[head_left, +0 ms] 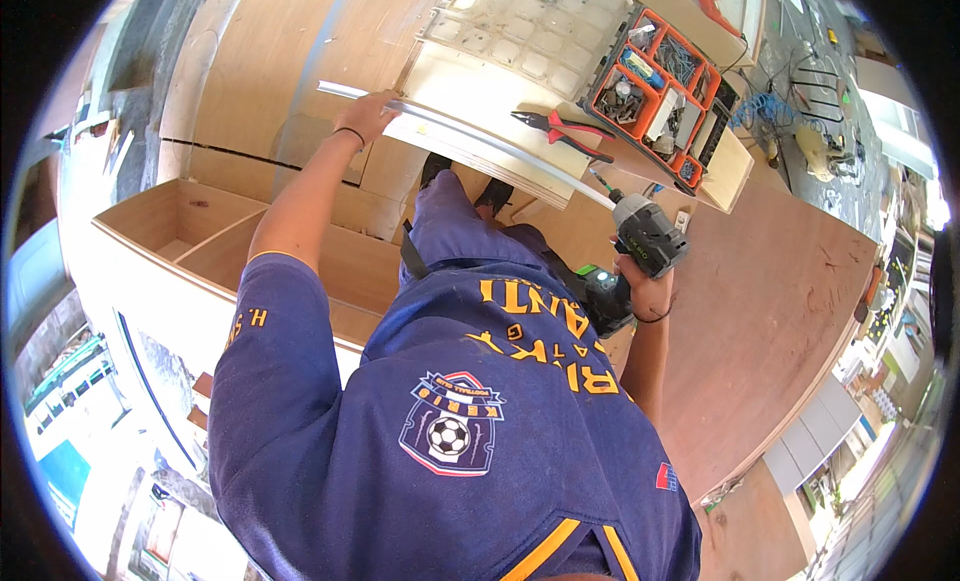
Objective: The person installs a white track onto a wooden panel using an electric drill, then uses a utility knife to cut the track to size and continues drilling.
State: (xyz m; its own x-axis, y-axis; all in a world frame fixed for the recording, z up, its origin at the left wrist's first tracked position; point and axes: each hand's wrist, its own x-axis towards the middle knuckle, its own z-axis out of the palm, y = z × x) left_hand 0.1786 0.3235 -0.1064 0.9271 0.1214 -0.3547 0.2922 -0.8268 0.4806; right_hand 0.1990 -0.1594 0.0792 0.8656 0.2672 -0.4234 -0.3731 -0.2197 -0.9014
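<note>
While fingers (pixel 380 100) touch strip (pixel 500 144), others (pixel 628 269) clasp drill (pixel 648 235)

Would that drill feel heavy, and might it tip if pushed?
The drill likely feels heavy for its size, given its bulky head and chunky battery. It looks hard-cased, so it should stay rigid. Stood upright and pushed, it might tip, since that big head sits well away from the battery.
</note>
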